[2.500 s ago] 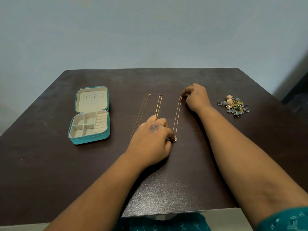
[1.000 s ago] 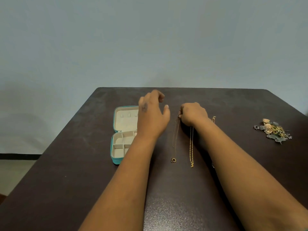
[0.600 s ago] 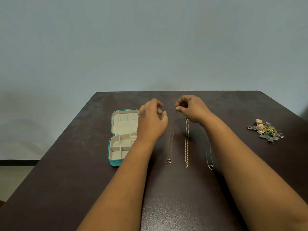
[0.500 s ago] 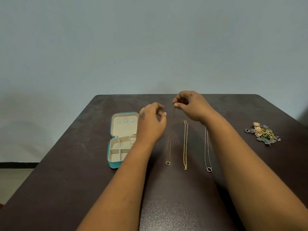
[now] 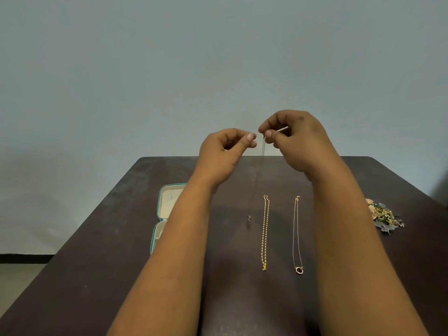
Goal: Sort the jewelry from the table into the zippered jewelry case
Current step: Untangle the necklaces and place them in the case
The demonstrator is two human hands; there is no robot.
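Above the far half of the table (image 5: 97, 275), a thin necklace (image 5: 263, 147) hangs from the right hand (image 5: 294, 141), pinched at its top end between thumb and forefinger; its small ring pendant (image 5: 249, 218) dangles low, and whether it touches the surface cannot be told. Left hand (image 5: 221, 154) is raised just beside the chain, fingers curled with thumb against fingertips, holding nothing visible. Two more necklaces lie straight on the table: a gold chain (image 5: 265, 234) and, to its right, a fine chain with a heart pendant (image 5: 296, 236). Teal jewelry case (image 5: 161, 209) lies open at left, partly hidden by the left forearm. Small jewelry pile (image 5: 384, 218) sits near the right edge.
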